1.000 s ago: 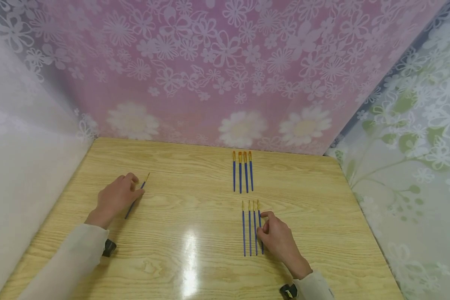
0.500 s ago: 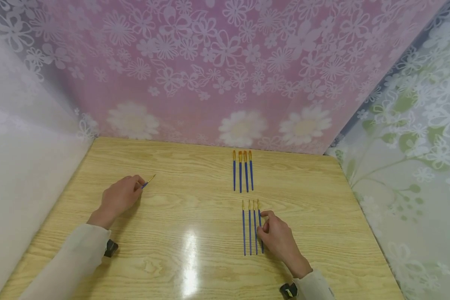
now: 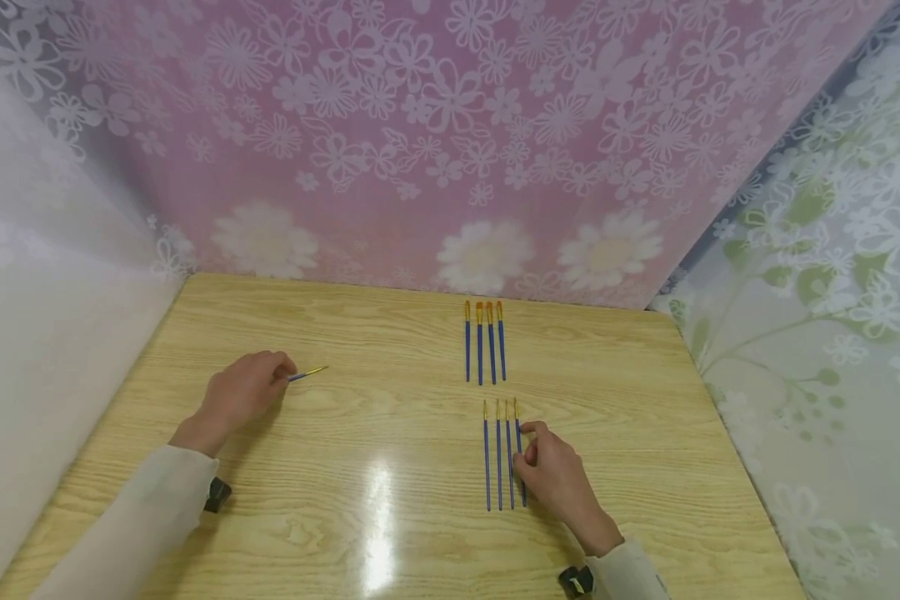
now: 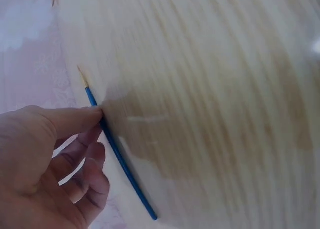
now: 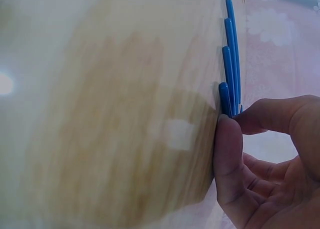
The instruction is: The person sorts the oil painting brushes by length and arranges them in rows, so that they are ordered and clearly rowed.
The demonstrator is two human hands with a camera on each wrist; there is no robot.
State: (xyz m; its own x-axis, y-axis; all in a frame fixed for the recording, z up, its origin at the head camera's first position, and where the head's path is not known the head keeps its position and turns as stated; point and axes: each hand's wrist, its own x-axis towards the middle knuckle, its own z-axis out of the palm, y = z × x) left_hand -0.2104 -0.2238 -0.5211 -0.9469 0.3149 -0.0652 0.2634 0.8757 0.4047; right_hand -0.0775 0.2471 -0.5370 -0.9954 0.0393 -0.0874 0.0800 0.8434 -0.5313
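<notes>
My left hand (image 3: 240,393) pinches a thin paintbrush (image 3: 311,372) with a blue handle and a gold ferrule, at the left of the table. In the left wrist view, thumb and forefinger grip the handle (image 4: 127,169) near its bristle end; the bristles point away. At the right, my right hand (image 3: 558,475) pinches the outermost paintbrush (image 3: 518,414) of a near row of several fine-tipped brushes (image 3: 499,458). The right wrist view has its handle end (image 5: 224,98) showing just beyond the thumb and forefinger, with neighbouring handles (image 5: 230,64) beyond it.
Behind the near row lie several wider, orange-bristled paintbrushes (image 3: 481,346), side by side. The wood-grain table (image 3: 390,400) meets a pink flowered cloth (image 3: 420,150) at the back. Pale cloths hang at both sides.
The left hand has taken hold of its paintbrush, which lay under the fingers. Its bristle end has swung to the right, and the brush now slants less steeply. The right hand has stayed in place.
</notes>
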